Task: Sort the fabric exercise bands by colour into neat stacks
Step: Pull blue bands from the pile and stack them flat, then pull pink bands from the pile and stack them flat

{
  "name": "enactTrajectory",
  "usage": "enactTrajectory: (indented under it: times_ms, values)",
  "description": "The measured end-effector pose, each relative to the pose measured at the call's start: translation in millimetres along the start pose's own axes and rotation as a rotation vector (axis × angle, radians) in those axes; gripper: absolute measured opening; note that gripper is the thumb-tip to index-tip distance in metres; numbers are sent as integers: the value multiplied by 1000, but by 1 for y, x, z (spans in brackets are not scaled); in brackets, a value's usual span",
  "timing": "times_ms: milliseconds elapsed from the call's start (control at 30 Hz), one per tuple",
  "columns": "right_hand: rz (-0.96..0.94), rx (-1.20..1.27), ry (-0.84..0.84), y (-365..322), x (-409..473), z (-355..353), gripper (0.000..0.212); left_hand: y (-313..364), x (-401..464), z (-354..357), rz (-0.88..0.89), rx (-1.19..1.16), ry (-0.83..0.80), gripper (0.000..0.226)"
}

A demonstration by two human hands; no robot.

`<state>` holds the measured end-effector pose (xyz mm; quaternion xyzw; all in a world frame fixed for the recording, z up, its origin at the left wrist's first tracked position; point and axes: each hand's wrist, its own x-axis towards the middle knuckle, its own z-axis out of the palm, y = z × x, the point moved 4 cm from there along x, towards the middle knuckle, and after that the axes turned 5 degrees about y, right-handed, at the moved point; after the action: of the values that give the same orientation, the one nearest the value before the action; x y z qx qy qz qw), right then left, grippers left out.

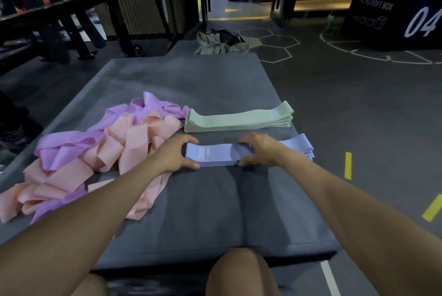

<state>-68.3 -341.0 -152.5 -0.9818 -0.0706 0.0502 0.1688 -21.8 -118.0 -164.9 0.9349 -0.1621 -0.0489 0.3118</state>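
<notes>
1. Lying across the middle of the room is a thick grey padded mat [215,85], and a person is kneeling at its near edge, bare knees showing at the bottom.
2. Surrounding the mat is dark gym flooring [358,116] with white hexagon outlines and yellow tape marks; a black box [392,13] printed "04" is standing at the far right, dark equipment racks [47,20] are filling the far left, and a crumpled olive-grey garment [218,42] is lying just past the mat's far edge.
3. Sitting on the right half of the mat, farther from the person, is a tidy stack of pale green bands [239,120], laid flat with edges aligned.
4. Sprawling over the left half of the mat is a loose, tangled heap of peach bands [124,142] mixed with lilac bands [69,149].
5. Lying nearer the person, just in front of the green stack, is a stack of periwinkle blue bands [212,155], its right end reaching the mat's right edge.
6. The left hand [175,153] is cupping the blue stack's left end, fingers curled over the far side and thumb pressing the near side.
7. The right hand [259,148] is gripping the same stack near its middle, fingers curled over the top and thumb at the near edge.
</notes>
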Motion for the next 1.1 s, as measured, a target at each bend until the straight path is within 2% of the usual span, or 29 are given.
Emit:
enactTrajectory:
  times_ms: [267,367,500,633,767,900,1100]
  values:
    - [-16,-19,-31,1,-1,2,66,1,0,1,25,0,7,59]
    - [-11,-55,-53,-5,-1,0,68,0,-3,0,29,-19,5,68]
    - [-34,-90,-4,-27,2,-5,81,2,-12,-10,71,-73,37,77]
    - [-111,-55,74,-70,8,-11,72,0,-29,-34,91,-145,148,62]
    - [-202,19,124,-128,18,-8,58,-19,-54,-68,112,-93,313,45]
    - [-280,72,125,-187,30,9,46,-64,-83,-103,20,-34,378,42]
    - [-324,39,90,-249,57,41,55,-133,-123,-159,-127,100,518,48]
